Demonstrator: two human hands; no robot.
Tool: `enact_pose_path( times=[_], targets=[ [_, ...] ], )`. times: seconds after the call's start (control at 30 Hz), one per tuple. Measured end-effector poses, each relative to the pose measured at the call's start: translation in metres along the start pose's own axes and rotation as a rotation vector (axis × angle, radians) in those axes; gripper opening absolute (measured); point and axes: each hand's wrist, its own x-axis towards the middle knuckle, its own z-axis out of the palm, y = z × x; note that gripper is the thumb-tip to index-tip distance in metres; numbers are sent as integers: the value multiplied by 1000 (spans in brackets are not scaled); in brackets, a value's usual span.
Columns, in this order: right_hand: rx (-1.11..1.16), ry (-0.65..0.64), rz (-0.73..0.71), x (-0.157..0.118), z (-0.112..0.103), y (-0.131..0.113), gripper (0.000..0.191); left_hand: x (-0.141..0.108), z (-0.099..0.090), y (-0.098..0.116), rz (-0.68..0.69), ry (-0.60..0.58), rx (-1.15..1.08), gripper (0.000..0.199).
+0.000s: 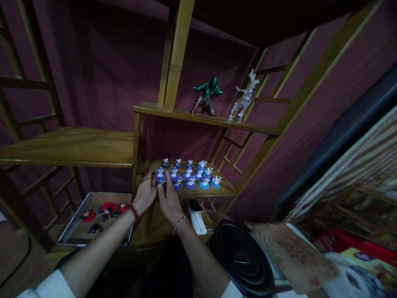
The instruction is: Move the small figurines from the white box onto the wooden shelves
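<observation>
Rows of small toy figurines stand on the lower shelf (228,190), most on purple bases and some on blue or dark ones. At the front left corner, a purple figurine (161,181) sits between my two hands, its lower part partly hidden by fingers. My left hand (145,192) closes on its left side, wearing a red bead bracelet. On the other side, my right hand (170,203) holds it with thumb and forefinger. Another purple figurine (160,172) stands just behind, and a further purple figurine (178,183) is right of my right fingers.
A shallow box (74,236) at lower left holds several red and black figurines. A phone (194,205) and a white object (197,223) lie below the shelf. Overhead, a green figure (208,95) and a clear deer (243,99) stand on the upper shelf (182,114).
</observation>
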Motion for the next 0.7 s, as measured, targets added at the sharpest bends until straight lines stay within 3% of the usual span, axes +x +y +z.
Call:
enact_pose_path(
  times=[0.43,0.57,0.7],
  targets=[
    [42,-48,54,15,-5,-7,60,18,5,4,-46,-63,1,51],
    [13,23,25,7,-1,-8,55,15,6,1,-1,-22,16,49],
    [-112,118,-100,-15,-4,-8,52,10,9,-5,127,67,11,47]
  ],
)
